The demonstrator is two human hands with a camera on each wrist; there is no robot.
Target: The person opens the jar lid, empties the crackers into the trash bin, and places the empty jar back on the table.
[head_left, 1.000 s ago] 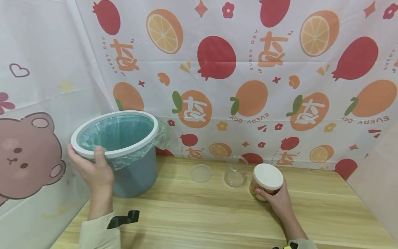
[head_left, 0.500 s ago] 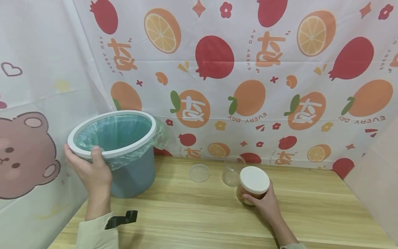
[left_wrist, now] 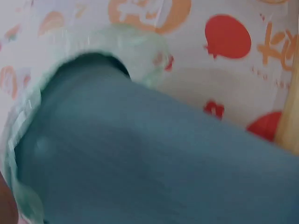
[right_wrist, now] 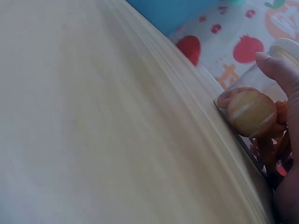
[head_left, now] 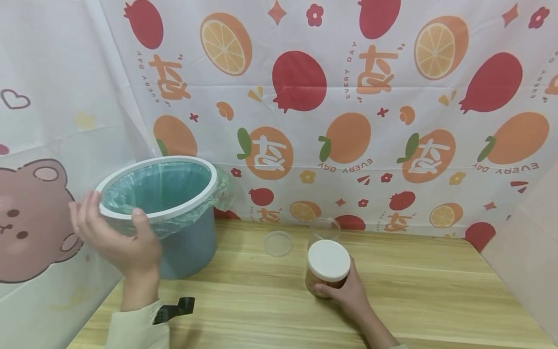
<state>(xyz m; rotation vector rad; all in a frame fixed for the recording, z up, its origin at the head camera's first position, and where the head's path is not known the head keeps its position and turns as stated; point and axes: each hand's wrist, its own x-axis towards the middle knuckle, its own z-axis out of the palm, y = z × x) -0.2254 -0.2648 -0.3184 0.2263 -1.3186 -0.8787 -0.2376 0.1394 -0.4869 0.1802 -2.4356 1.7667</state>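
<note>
My right hand (head_left: 348, 295) grips a clear jar (head_left: 320, 286) with a white lid, low over or on the table; I cannot tell if its base touches. In the right wrist view round tan pieces, maybe biscuits (right_wrist: 252, 113), show through the jar wall beside my thumb. At the left stands a blue-grey bin (head_left: 192, 247) lined with a thin green bag (head_left: 174, 186) under a white rim ring (head_left: 180, 209). My left hand (head_left: 126, 242) is beside the near left of that rim, fingers raised and loosely extended, thumb near the ring. Whether the thumb touches is unclear.
Behind the held jar stands a clear, lidless jar (head_left: 324, 228), partly hidden by it. A flat clear round lid (head_left: 278, 244) lies to its left on the wooden table (head_left: 244, 310). Printed cloth (head_left: 301, 126) hangs behind and at the left.
My right hand has brought the lidded jar leftward and nearer, in front of the clear jar. The left hand's fingers have come away from the bin's rim.
</note>
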